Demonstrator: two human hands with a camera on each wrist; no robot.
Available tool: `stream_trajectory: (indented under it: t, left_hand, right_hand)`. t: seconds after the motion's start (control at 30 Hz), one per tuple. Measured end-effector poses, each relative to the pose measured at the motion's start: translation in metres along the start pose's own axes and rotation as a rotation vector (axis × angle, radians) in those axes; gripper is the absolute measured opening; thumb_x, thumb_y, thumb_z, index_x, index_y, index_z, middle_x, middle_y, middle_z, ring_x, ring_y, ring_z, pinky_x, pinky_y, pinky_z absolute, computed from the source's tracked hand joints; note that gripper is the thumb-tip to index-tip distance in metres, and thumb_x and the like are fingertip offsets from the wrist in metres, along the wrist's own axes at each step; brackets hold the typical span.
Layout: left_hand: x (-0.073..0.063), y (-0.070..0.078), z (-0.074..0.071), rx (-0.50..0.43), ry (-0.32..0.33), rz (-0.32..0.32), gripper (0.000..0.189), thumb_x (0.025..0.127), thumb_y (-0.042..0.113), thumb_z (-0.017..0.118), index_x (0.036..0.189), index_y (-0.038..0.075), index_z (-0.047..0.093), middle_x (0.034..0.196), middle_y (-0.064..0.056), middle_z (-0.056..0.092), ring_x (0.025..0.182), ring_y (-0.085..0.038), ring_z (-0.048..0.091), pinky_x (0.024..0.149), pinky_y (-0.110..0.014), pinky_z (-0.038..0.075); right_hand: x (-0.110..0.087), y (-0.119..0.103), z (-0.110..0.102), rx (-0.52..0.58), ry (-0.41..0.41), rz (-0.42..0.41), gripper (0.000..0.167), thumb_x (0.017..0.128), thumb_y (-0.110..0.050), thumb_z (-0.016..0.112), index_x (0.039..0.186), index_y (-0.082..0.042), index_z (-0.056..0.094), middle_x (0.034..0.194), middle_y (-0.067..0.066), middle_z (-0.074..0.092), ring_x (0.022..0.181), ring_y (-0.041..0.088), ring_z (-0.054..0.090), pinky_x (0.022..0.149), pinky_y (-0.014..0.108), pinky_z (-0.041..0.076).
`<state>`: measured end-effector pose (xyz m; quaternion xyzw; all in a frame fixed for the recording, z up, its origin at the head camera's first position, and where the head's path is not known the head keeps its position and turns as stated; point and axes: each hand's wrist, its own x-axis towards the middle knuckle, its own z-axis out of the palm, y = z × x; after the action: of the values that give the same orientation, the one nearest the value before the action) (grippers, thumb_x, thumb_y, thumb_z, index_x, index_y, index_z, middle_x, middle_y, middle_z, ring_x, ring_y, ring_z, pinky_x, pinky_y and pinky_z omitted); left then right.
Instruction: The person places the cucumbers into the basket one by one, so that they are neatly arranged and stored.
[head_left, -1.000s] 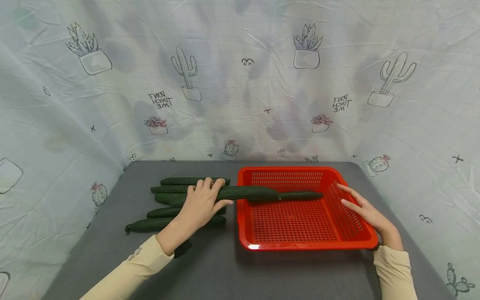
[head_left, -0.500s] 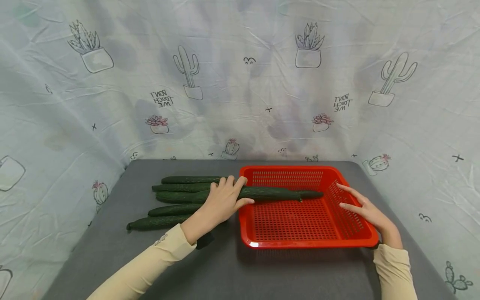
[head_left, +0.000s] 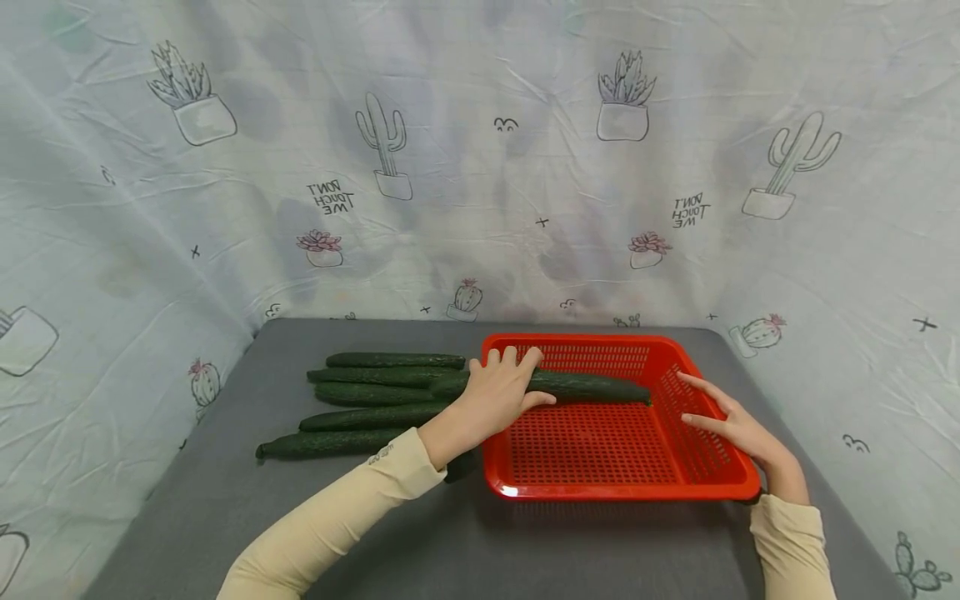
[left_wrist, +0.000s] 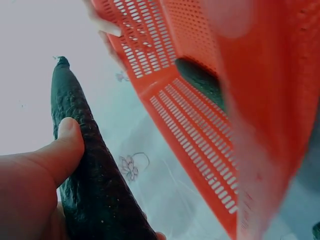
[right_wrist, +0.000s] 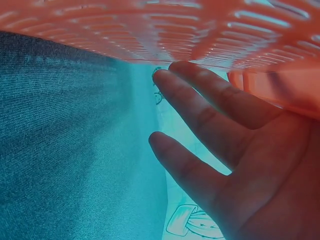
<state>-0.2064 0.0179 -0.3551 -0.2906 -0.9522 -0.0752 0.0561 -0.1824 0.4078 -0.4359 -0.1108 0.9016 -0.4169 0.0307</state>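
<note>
In the head view my left hand grips a long dark green cucumber, which reaches over the left rim of the red plastic basket. The left wrist view shows the thumb lying along this cucumber. A second cucumber lies inside the basket; in the head view it is hidden behind the held one. At the basket's right wall is my right hand, with thumb and one finger over the inner side. In the right wrist view its other fingers extend, nearly straight, along the outside of the basket.
Several more cucumbers lie side by side on the grey table, left of the basket. A white cloth printed with cactus drawings hangs behind and at both sides.
My left hand has carried the cucumber to the right, and its tip now reaches near the basket's right wall. The right hand has stayed at that wall.
</note>
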Motion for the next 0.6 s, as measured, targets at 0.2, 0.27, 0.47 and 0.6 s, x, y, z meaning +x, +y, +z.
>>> stream_trajectory:
  t: [0.2,0.27,0.47,0.6]
  left_hand:
    - [0.015,0.014,0.001,-0.018,-0.032,-0.007,0.053,0.085,0.062,0.046,0.116,0.020,0.037,0.090,-0.006,0.043,0.077,-0.024,0.039,0.062,-0.036,0.030]
    - [0.019,0.018,0.002,-0.021,-0.048,-0.009,0.054,0.085,0.062,0.047,0.116,0.020,0.037,0.089,-0.006,0.043,0.076,-0.025,0.039,0.062,-0.036,0.031]
    - [0.034,0.029,0.010,-0.017,-0.085,-0.029,0.055,0.084,0.064,0.045,0.117,0.022,0.036,0.095,-0.008,0.047,0.082,-0.028,0.044,0.069,-0.040,0.037]
    - [0.043,0.035,0.017,-0.023,-0.098,-0.041,0.056,0.083,0.065,0.044,0.120,0.023,0.035,0.103,-0.010,0.050,0.092,-0.032,0.049,0.081,-0.048,0.043]
  right_hand:
    - [0.000,0.005,0.001,0.036,-0.002,-0.008,0.064,0.092,-0.021,0.057,0.147,-0.021,0.025,0.151,0.008,0.021,0.119,-0.016,0.020,0.093,0.069,0.022]
    - [-0.001,0.006,0.002,0.038,0.000,-0.011,0.063,0.092,-0.021,0.057,0.147,-0.021,0.026,0.151,0.010,0.021,0.119,-0.016,0.020,0.092,0.069,0.021]
    - [-0.001,0.005,0.002,0.012,0.013,-0.038,0.063,0.090,-0.018,0.058,0.146,-0.020,0.028,0.149,0.015,0.024,0.126,-0.005,0.022,0.092,0.069,0.021]
    - [0.000,0.004,0.001,0.013,0.008,-0.038,0.064,0.090,-0.019,0.058,0.146,-0.019,0.027,0.149,0.017,0.024,0.130,0.015,0.023,0.091,0.070,0.021]
